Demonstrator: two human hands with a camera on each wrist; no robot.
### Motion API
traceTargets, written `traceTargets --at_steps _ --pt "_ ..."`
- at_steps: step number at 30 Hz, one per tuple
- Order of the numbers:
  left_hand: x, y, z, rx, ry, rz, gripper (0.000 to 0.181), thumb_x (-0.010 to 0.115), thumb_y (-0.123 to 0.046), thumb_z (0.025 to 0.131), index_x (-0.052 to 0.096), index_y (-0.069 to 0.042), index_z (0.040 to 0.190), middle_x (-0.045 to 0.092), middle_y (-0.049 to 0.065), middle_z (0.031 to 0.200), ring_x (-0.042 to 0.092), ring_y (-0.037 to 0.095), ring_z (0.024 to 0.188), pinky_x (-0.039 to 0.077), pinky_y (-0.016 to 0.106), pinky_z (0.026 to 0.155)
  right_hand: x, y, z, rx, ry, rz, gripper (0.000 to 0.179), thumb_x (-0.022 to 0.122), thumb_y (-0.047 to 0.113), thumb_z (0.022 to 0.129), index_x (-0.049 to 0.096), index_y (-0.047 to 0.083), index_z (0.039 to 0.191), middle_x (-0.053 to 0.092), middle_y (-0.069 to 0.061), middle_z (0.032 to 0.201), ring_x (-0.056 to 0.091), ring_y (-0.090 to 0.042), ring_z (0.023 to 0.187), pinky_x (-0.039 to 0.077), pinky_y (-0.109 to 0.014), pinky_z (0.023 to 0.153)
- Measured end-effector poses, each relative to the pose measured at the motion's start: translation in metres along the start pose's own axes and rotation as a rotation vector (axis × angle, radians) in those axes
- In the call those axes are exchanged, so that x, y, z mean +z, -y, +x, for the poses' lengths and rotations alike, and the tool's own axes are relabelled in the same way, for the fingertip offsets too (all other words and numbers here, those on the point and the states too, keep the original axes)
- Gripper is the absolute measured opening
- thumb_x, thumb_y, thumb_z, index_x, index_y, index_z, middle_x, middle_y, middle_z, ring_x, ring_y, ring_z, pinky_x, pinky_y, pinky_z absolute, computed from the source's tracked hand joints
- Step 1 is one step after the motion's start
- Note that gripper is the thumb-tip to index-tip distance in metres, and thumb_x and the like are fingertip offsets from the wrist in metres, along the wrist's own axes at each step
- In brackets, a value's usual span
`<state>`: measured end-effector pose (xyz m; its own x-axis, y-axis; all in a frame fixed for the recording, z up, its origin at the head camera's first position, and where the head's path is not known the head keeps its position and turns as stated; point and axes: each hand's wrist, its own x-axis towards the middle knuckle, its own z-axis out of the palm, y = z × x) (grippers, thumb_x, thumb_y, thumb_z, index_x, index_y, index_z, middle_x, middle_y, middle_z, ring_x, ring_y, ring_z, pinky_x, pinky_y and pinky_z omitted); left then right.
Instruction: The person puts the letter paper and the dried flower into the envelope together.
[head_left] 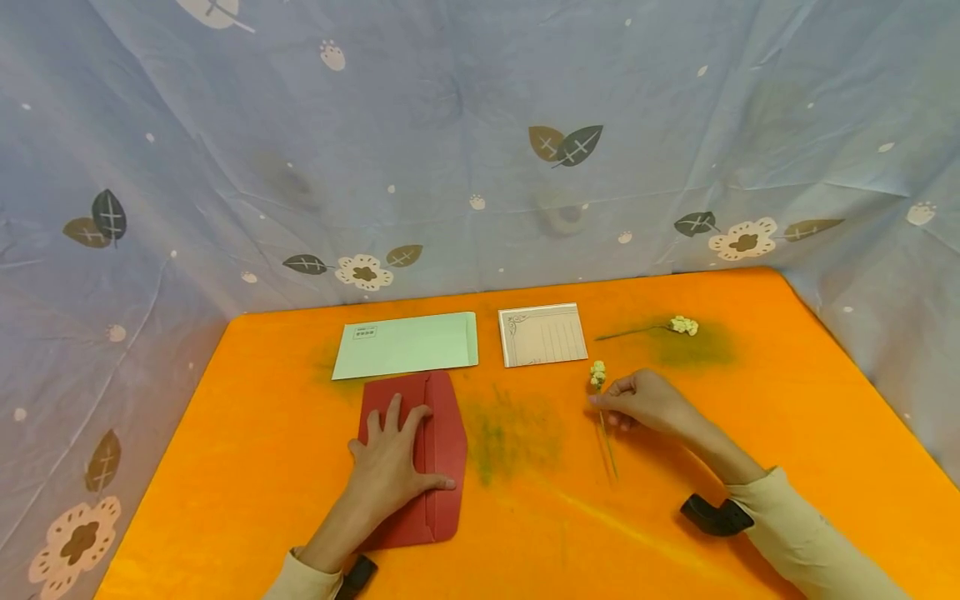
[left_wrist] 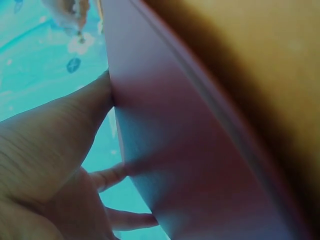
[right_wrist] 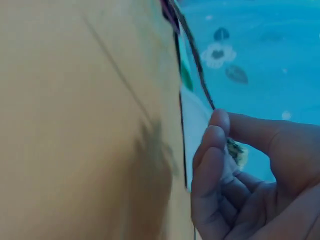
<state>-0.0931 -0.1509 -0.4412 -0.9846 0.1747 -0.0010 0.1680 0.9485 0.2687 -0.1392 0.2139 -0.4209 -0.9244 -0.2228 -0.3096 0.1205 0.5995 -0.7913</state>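
Observation:
A red envelope [head_left: 447,450] with its flap spread to the right lies on the orange cloth. Across it rests my left hand [head_left: 386,471], fingers spread and thumb stretched over the flap side; the left wrist view shows the fingertips touching the paper. My right hand [head_left: 641,404] pinches the thin stem of a small pale yellow flower sprig [head_left: 597,373] between thumb and fingers. Its blossoms point away from me and the stem trails toward me. In the right wrist view the stem [right_wrist: 197,62] runs up from the fingertips, and the blossoms are partly hidden behind the hand.
Behind the red envelope lies a pale green envelope [head_left: 408,343]. To its right is a cream lined card [head_left: 543,336]. A second flower sprig [head_left: 682,325] lies at the back right. Patterned blue-grey cloth [head_left: 465,167] walls the table's back and sides.

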Motion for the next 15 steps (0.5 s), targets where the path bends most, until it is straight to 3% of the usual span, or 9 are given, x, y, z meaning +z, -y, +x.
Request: traceTargets --at_steps 7,15 --pt "0.001 0.001 0.000 -0.005 -0.002 -0.013 0.099 0.086 -0.064 0.055 0.046 -0.021 0.135 0.028 0.025 0.152 0.032 0.050 0.126 0.038 0.074 0.075 0.028 0.031 0.017 -0.057 0.005 0.183 0.034 0.068 0.033 0.093 0.070 0.000 0.086 0.065 -0.002 0.065 0.061 -0.015 0.061 0.053 -0.030 0.061" --pt "0.000 0.001 0.000 -0.006 -0.007 0.003 0.100 0.086 -0.066 0.054 0.048 -0.020 0.134 0.028 0.025 0.152 0.034 0.048 0.124 0.040 0.072 0.073 0.080 0.067 0.048 -0.139 0.026 0.335 0.031 0.066 0.024 0.095 0.070 -0.007 0.099 0.069 -0.004 0.068 0.063 -0.015 0.058 0.052 -0.028 0.056"
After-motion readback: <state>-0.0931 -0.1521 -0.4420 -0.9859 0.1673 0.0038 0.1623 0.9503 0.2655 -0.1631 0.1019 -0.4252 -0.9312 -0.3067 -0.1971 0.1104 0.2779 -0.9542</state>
